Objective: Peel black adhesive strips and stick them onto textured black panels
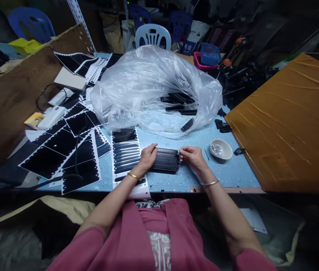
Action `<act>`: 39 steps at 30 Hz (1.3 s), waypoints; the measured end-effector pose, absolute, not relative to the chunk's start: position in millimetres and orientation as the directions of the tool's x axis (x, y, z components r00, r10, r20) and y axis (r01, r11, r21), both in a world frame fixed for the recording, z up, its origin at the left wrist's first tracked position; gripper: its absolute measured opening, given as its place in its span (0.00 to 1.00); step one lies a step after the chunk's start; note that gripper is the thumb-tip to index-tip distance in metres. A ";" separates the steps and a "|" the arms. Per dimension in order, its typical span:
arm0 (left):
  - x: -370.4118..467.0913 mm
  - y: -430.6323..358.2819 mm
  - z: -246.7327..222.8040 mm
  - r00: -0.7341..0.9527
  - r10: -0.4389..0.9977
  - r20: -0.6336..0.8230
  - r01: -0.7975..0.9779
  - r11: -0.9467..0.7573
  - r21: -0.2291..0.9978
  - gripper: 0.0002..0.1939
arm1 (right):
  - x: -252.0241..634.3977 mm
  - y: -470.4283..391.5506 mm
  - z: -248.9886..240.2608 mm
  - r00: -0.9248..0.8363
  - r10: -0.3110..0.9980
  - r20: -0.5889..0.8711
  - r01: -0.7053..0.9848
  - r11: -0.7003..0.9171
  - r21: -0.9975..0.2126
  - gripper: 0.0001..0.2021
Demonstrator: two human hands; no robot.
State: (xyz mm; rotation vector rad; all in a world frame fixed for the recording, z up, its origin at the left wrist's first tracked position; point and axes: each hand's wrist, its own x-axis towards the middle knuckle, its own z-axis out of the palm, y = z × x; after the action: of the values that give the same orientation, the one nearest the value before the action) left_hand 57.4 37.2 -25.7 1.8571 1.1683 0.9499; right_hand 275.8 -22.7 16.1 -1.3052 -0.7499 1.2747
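Note:
My left hand [148, 157] is closed on the left end of a black perforated panel [165, 160], which lies over the blue tabletop near its front edge. Thumb and fingertips of my right hand [192, 156] pinch together at the panel's upper right corner; what is between them is too small to make out. To the right of that hand stands a white bowl [226, 149] of small shiny metal pieces [216, 150]. A thin dark rod [206, 154] lies between hand and bowl. Beside my left wrist is a white sheet [129, 191] bearing black strips [126, 155].
A large clear plastic bag [148, 75] with black parts [179, 98] inside spreads across the back. Black-and-white sheets [82, 162] and a dark cable cover the left. A brown taped box [286, 128] borders the right side, a wooden board [32, 82] the left.

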 end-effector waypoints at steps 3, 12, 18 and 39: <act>60.7 29.0 -36.8 0.339 0.891 0.301 0.458 -0.436 0.775 0.15 | 275.4 -24.3 6.8 0.238 0.936 -0.259 -0.299 -0.183 -0.936 0.15; 62.2 23.7 -37.3 0.415 0.835 0.362 0.524 -0.544 0.655 0.14 | 281.9 -6.9 -12.5 0.363 0.881 -0.303 -0.424 -0.133 -0.896 0.15; 63.3 11.7 -35.2 0.360 0.851 0.383 0.546 -0.525 0.653 0.15 | 271.3 -5.6 -20.0 0.361 0.873 -0.328 -0.433 -0.155 -0.888 0.15; 24.8 -4.9 -12.8 0.352 0.826 0.439 0.573 -0.562 0.597 0.21 | 231.9 -32.6 13.1 -0.221 0.956 0.193 0.716 0.293 -0.634 0.07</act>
State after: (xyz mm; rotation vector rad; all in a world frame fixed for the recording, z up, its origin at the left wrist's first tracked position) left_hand 24.8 -4.9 -12.8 2.2807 1.2343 1.0405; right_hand 231.9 -32.6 13.1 -1.4868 -2.0122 0.5646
